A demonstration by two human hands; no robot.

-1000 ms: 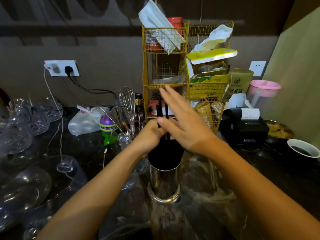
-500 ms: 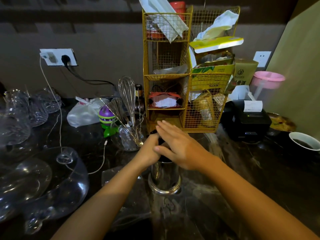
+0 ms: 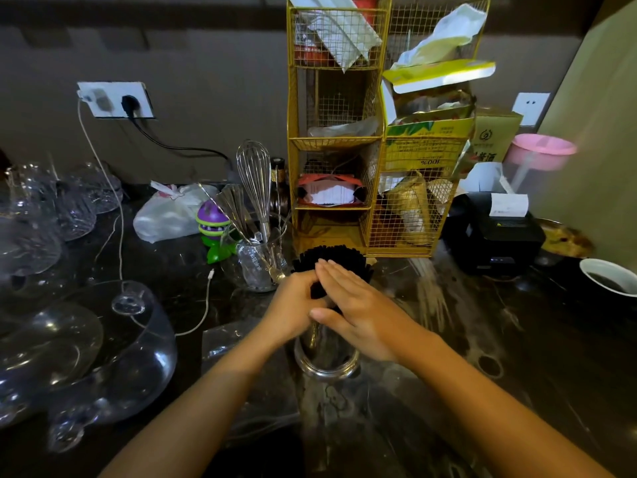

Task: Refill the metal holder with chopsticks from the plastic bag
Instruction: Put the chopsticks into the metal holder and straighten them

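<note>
Though cluttered, dark counter [image 3: 517, 360], grey wall [image 3: 206, 56]; left grip [image 3: 293, 307] clenched around chopsticks [image 3: 331, 258]; right grip [image 3: 358, 319] flat, unclenched

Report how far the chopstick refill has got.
Done: a bundle of black chopsticks stands in the metal holder. In hand: the left hand grips the bundle, the right hand presses flat against it, probably settling it. Left: letting go; the plastic bag lies flat beside the holder, apparently empty.

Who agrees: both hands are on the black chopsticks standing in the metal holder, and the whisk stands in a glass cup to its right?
Wrong side. The head view shows the whisk in its glass cup left of the metal holder. The left hand and right hand are indeed on the black chopsticks standing in it.
</note>
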